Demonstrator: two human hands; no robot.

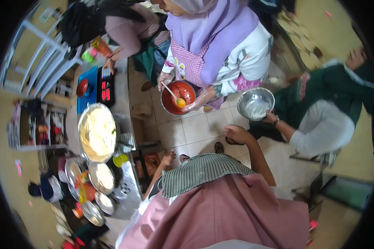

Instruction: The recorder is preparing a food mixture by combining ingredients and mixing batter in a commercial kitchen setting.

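My left hand [168, 159] hangs beside the counter's edge, its fingers loosely apart and nothing in it. On the other side my right hand [237, 135] is raised in front of the striped apron [207, 168], empty, with fingers loosely bent. Neither hand touches anything. Nearest ahead, a person in gloves holds a red bowl [167, 101] of red sauce and a spoon [169, 89] with an orange-yellow lump at its end. To the right, another person's hand holds a metal bowl [242, 108] with a pale smear inside.
Along the left runs a metal counter [122, 97]. On it stand a large basin [81, 141] of pale dough-like food, several smaller bowls, a yellow-green cup [119, 160] and a black device with red digits [106, 90]. Shelves and stacked chairs line the far left. Several people stand around.
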